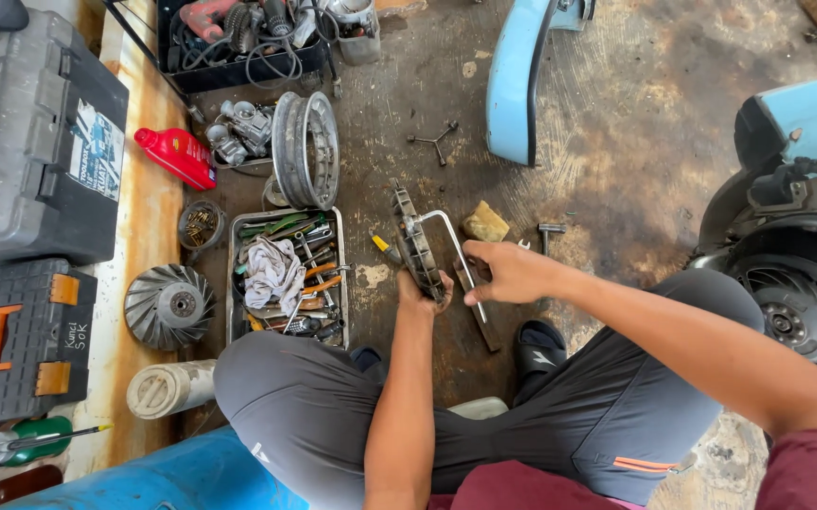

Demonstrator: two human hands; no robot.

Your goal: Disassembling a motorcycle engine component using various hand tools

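My left hand grips the lower edge of a round dark metal plate that stands on edge on the stained floor in front of my knees. My right hand holds the long handle of an L-shaped metal wrench; its bent end reaches the upper part of the plate. A flat dark metal bar lies on the floor just under my right hand.
A metal tray of hand tools and a rag lies left of the plate, with a wheel rim behind it. A yellow sponge, a cooling fan wheel, grey toolboxes and a blue scooter's engine surround me.
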